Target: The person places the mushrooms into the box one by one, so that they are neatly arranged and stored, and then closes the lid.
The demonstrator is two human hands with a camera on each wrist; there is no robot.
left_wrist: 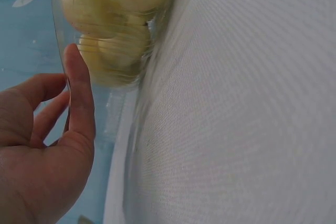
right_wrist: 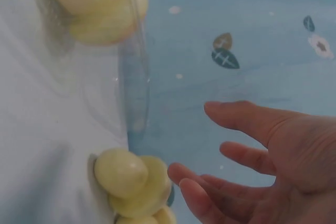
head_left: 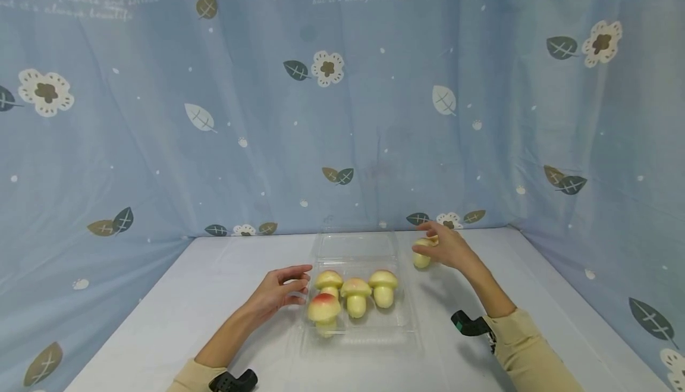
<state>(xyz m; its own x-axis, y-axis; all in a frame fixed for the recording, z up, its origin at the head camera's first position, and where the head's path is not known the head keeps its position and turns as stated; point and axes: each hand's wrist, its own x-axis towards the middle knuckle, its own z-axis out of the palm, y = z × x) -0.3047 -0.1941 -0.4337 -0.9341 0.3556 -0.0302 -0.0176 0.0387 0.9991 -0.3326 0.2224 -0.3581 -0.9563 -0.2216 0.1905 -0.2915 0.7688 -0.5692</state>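
Note:
A clear plastic clamshell box lies with its lid folded back. Inside are several pale yellow mushroom-shaped pieces, one with a red-topped cap at the front left. My left hand is at the box's left side, fingers loosely bent; in the left wrist view a fingertip rests at the clear wall. To the right of the box, my right hand reaches over another mushroom-shaped piece, partly hiding a further one behind it. In the right wrist view its fingers are spread, apart from that piece.
The box stands on a white-covered table. A blue curtain printed with leaves and flowers hangs behind and along both sides. Dark wrist devices are strapped near both sleeves.

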